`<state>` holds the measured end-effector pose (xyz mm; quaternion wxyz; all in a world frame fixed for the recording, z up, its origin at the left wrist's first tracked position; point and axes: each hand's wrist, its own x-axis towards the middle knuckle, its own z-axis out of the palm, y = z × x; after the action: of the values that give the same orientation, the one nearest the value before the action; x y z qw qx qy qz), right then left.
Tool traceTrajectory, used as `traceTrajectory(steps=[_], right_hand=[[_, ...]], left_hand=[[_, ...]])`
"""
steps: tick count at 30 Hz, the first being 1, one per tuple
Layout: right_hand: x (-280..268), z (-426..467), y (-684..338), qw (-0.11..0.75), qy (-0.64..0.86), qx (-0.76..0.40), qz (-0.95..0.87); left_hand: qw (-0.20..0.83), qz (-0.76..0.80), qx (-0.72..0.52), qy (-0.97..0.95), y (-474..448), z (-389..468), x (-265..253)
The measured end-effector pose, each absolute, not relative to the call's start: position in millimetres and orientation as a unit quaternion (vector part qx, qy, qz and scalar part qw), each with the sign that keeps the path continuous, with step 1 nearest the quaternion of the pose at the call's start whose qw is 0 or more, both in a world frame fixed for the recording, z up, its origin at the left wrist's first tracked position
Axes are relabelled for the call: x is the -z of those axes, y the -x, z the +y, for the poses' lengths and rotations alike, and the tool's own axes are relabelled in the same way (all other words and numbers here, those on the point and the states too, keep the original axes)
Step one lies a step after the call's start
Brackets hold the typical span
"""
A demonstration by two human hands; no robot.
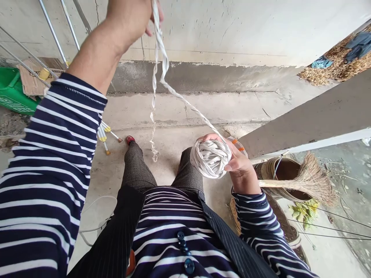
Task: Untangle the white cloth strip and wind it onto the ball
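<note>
Person's left hand grip [133, 21] up high, holding white cord [188, 103]; frayed end [155, 156] dangles. Right hand grip [238, 164] cups cord ball [211, 159], cord running up from it. Broom [311, 180] at right, green bin [14, 90] far left, wall [232, 34] ahead.

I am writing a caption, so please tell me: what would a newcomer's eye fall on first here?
Probably the ball of white cord, right of centre, in the right hand. A strand slants from it up to the raised left hand at the top, and a loose end hangs beside it. The green bin at the left edge also stands out.
</note>
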<state>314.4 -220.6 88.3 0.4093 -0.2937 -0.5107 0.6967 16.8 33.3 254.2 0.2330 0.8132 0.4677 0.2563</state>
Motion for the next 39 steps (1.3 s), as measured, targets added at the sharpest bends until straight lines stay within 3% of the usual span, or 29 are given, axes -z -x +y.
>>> traceTrajectory(steps=[1, 3, 7, 13, 17, 19, 22, 31, 39], right_hand=[[-88.0, -220.3, -314.2, 0.411, 0.294, -0.696, -0.51], [-87.2, -219.7, -313.7, 0.417, 0.296, -0.692, -0.509], [-84.3, -218.6, -312.5, 0.411, 0.306, -0.694, -0.506], [-80.9, -213.5, -304.5, 0.399, 0.326, -0.721, -0.463], [-74.2, -200.2, -292.2, 0.384, 0.342, -0.742, -0.43], [-66.9, -192.6, -287.0, 0.382, 0.361, -0.74, -0.419], [-53.8, -184.8, -282.2, 0.367, 0.382, -0.74, -0.416], [-34.2, -184.7, -271.1, 0.289, 0.384, -0.775, -0.41], [-33.6, -183.5, -268.8, 0.288, 0.375, -0.777, -0.415]], left_hand=[[0.198, 0.429, -0.351, -0.808, -18.0, 28.0, -252.3], [0.218, 0.418, -0.361, -0.805, -15.3, 17.2, -235.9], [0.27, 0.541, -0.248, -0.757, 6.6, 12.2, -171.8], [0.234, 0.636, -0.135, -0.723, 33.0, 17.4, -52.5], [0.377, 0.548, -0.161, -0.729, 5.9, -30.2, 1.8], [0.511, 0.451, -0.226, -0.696, -14.6, -65.8, 12.1], [0.591, 0.355, -0.301, -0.658, -39.4, -113.1, 13.0], [0.534, 0.389, -0.329, -0.675, -40.7, -141.4, 22.9], [0.579, 0.39, -0.305, -0.648, -38.0, -146.8, 28.8]])
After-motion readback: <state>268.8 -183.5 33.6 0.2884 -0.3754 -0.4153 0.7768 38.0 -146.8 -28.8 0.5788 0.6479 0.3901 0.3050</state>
